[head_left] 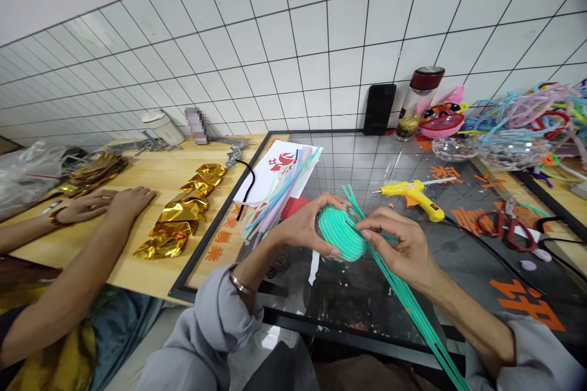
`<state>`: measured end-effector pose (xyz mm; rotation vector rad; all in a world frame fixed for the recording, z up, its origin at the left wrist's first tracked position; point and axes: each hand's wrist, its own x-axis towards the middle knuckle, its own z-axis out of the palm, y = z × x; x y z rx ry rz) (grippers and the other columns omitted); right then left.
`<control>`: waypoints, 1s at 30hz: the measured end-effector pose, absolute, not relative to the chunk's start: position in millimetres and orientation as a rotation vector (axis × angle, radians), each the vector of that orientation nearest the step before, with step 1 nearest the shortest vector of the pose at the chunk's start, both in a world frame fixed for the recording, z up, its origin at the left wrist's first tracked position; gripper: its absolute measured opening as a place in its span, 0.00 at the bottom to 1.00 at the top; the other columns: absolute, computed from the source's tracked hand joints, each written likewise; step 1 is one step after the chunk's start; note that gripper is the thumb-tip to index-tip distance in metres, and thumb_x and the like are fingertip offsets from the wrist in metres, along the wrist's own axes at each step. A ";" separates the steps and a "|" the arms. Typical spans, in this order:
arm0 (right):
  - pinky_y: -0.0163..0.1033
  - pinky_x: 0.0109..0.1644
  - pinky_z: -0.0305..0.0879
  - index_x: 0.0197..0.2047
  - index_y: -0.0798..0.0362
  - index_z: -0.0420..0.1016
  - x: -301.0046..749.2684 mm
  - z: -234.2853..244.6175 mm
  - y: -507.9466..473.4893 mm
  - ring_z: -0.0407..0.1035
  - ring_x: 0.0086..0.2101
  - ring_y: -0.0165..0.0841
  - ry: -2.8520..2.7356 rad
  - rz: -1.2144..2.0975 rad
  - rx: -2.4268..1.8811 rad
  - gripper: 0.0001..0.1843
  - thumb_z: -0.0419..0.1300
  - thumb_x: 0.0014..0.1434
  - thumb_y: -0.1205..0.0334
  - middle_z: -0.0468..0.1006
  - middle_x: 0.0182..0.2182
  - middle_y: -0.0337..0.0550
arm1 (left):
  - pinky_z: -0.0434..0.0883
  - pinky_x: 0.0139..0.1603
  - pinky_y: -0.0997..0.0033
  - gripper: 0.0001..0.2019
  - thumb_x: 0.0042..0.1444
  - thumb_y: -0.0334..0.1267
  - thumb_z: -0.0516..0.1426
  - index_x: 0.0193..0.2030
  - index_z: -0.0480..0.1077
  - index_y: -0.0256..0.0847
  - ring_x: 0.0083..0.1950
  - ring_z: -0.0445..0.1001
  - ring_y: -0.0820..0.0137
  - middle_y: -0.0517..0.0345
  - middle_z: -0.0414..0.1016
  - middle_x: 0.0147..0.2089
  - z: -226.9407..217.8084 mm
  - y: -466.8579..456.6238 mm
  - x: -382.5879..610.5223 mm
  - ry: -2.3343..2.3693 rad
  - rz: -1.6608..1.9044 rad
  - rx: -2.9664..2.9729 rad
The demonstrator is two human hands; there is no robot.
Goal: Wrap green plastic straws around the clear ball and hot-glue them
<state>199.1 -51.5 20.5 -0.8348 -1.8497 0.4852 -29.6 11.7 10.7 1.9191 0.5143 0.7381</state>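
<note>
My left hand (pixel 305 226) is curled round a clear ball wrapped in rows of green pipe cleaner (pixel 342 233). At the ball's right side, my right hand (pixel 398 241) pinches loose green pipe cleaners (pixel 415 308), whose long ends run down to the bottom edge and whose short tips poke up past the ball. Part of the ball's left side is hidden by my fingers. A yellow hot glue gun (pixel 417 194) lies beyond my right hand, a clear-white glue stick out of its back.
Red-handled scissors (pixel 507 229) lie on the right, near the glue gun's black cable. Pastel pipe cleaners (pixel 287 189) rest on white paper. A phone (pixel 380 109) and a glass bottle (pixel 417 104) stand by the wall. A co-worker's hands (pixel 131 201) rest on the left beside gold foil (pixel 183 211).
</note>
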 end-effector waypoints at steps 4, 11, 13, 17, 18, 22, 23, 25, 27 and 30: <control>0.40 0.39 0.68 0.40 0.51 0.79 199.5 19.4 -51.5 0.72 0.33 0.32 -1.886 0.469 -0.803 0.06 0.60 0.64 0.66 0.77 0.30 0.40 | 0.64 0.66 0.45 0.36 0.36 0.42 0.75 0.51 0.64 0.44 0.66 0.67 0.50 0.46 0.69 0.61 10.2 12.7 -29.8 0.476 0.733 1.928; 0.42 0.40 0.65 0.40 0.50 0.79 199.6 17.5 -50.0 0.70 0.33 0.33 -1.930 0.460 -0.761 0.07 0.58 0.66 0.65 0.76 0.30 0.40 | 0.63 0.67 0.43 0.36 0.36 0.40 0.75 0.51 0.64 0.45 0.67 0.67 0.50 0.47 0.69 0.60 8.8 14.0 -30.3 0.429 0.728 1.922; 0.42 0.40 0.65 0.41 0.50 0.79 199.9 16.9 -49.8 0.70 0.33 0.33 -1.939 0.466 -0.754 0.08 0.58 0.66 0.65 0.76 0.31 0.40 | 0.62 0.67 0.43 0.36 0.36 0.40 0.75 0.51 0.64 0.46 0.68 0.66 0.50 0.47 0.69 0.60 9.2 14.0 -30.4 0.423 0.727 1.919; 0.42 0.39 0.65 0.42 0.48 0.81 199.3 17.1 -50.3 0.70 0.34 0.34 -1.928 0.471 -0.760 0.09 0.59 0.66 0.64 0.76 0.31 0.40 | 0.62 0.67 0.44 0.36 0.36 0.40 0.75 0.51 0.64 0.46 0.68 0.66 0.50 0.48 0.69 0.61 9.8 14.2 -30.6 0.404 0.727 1.919; 0.42 0.39 0.65 0.42 0.47 0.81 198.9 17.4 -50.6 0.70 0.34 0.34 -1.924 0.472 -0.759 0.09 0.59 0.66 0.63 0.76 0.31 0.40 | 0.62 0.67 0.44 0.36 0.36 0.40 0.75 0.51 0.64 0.46 0.68 0.66 0.50 0.48 0.69 0.61 9.7 14.4 -30.7 0.405 0.725 1.922; 0.42 0.39 0.66 0.41 0.48 0.81 197.2 18.3 -51.4 0.70 0.33 0.34 -1.914 0.462 -0.745 0.08 0.59 0.65 0.63 0.75 0.30 0.40 | 0.62 0.67 0.45 0.36 0.36 0.40 0.75 0.52 0.64 0.47 0.68 0.66 0.49 0.48 0.69 0.60 9.1 15.0 -30.9 0.400 0.719 1.937; 0.42 0.39 0.66 0.41 0.48 0.81 197.0 18.1 -51.5 0.70 0.33 0.34 -1.911 0.456 -0.741 0.08 0.59 0.65 0.64 0.75 0.30 0.40 | 0.62 0.67 0.45 0.36 0.36 0.40 0.75 0.52 0.64 0.47 0.68 0.66 0.49 0.48 0.69 0.60 8.9 15.2 -30.9 0.396 0.717 1.939; 0.42 0.39 0.66 0.41 0.49 0.81 196.9 17.3 -51.4 0.71 0.34 0.34 -1.912 0.443 -0.727 0.08 0.59 0.66 0.64 0.76 0.30 0.40 | 0.62 0.67 0.45 0.36 0.36 0.40 0.75 0.52 0.64 0.47 0.68 0.66 0.50 0.48 0.69 0.60 8.8 15.3 -31.1 0.391 0.718 1.944; 0.42 0.39 0.66 0.42 0.50 0.80 196.6 16.2 -51.1 0.71 0.34 0.34 -1.920 0.424 -0.704 0.08 0.59 0.66 0.65 0.76 0.30 0.41 | 0.62 0.67 0.45 0.36 0.36 0.39 0.75 0.52 0.63 0.47 0.68 0.66 0.51 0.49 0.69 0.60 8.9 15.3 -31.2 0.390 0.719 1.952; 0.42 0.38 0.66 0.41 0.50 0.80 195.6 15.9 -51.0 0.71 0.33 0.34 -1.921 0.410 -0.705 0.08 0.58 0.66 0.65 0.77 0.30 0.41 | 0.61 0.67 0.45 0.36 0.36 0.40 0.75 0.51 0.63 0.47 0.68 0.66 0.51 0.48 0.69 0.60 9.0 15.1 -31.5 0.397 0.711 1.960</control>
